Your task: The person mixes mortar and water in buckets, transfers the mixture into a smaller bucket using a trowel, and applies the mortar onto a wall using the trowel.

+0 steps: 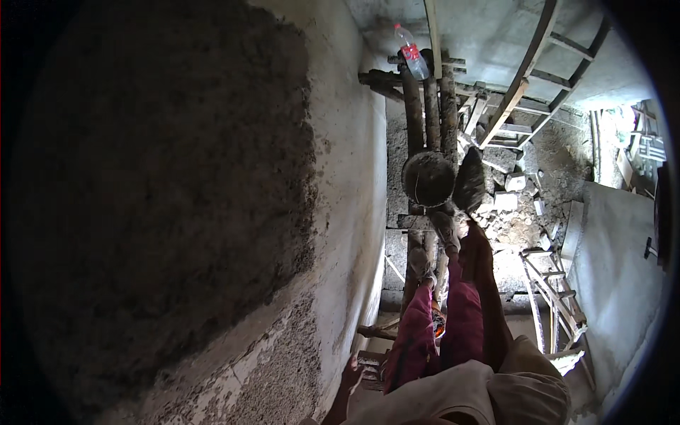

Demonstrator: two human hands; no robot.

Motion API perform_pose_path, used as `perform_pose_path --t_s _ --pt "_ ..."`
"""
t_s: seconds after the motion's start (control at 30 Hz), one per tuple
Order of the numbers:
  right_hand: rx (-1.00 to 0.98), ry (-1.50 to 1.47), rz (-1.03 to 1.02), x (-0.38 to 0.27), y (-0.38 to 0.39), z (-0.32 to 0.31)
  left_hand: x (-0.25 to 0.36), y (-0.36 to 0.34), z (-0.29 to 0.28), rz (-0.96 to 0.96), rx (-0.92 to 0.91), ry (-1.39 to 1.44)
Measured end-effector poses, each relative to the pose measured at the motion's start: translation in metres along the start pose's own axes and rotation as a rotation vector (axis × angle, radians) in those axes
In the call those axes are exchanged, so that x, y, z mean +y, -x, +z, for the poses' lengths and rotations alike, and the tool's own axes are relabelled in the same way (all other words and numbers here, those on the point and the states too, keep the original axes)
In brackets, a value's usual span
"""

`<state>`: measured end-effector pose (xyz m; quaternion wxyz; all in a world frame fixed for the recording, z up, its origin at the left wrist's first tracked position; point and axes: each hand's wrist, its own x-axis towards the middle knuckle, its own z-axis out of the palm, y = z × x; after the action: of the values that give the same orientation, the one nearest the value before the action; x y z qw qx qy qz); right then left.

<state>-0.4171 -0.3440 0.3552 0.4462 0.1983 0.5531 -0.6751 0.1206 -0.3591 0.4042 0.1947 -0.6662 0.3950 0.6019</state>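
My right hand (476,244) is closed around the handle of a trowel (469,183), whose dark, pointed blade is directed away from me. Just left of the blade, a round bucket (406,183) with dark contents rests on a scaffold of wooden poles (413,117). Low at the left, my left hand (352,370) is beside the wall, too dim and small for its fingers to be made out. A wide, dark, rough patch of mortar (184,177) covers much of the wall (347,149) on my left.
My shoes (445,230) are on the narrow poles, near the bucket. A clear plastic bottle (412,53) with a red cap lies at the scaffold's far end. A wooden ladder (545,74) leans at the far right. Rubble (513,223) covers the floor below, near another wooden frame (556,301).
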Motion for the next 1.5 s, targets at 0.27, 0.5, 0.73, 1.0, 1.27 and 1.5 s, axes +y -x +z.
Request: perform_pose_path --t_s 0.27,0.5,0.73,1.0,1.27,1.5 --pt "0.43 -0.028 -0.921 -0.118 0.106 0.105 -0.123 0.086 -0.024 -0.256 0.162 0.278" --pt "-0.239 0.004 -0.762 -0.063 0.19 0.298 -0.091 0.073 -0.029 -0.116 0.142 0.29" --pt "-1.083 0.062 -0.596 -0.055 0.402 0.415 0.002 0.035 -0.01 0.039 0.062 0.343" --pt "-0.713 1.574 -0.482 0.058 0.072 0.124 0.119 -0.074 0.051 0.035 0.049 0.479" --pt "-0.016 1.767 -0.292 0.088 -0.123 -0.061 0.32 -0.368 0.16 0.293 0.13 0.285" --pt "0.169 2.252 -0.625 0.112 -0.349 -0.048 0.389 -0.542 0.206 0.421 0.148 -0.091"
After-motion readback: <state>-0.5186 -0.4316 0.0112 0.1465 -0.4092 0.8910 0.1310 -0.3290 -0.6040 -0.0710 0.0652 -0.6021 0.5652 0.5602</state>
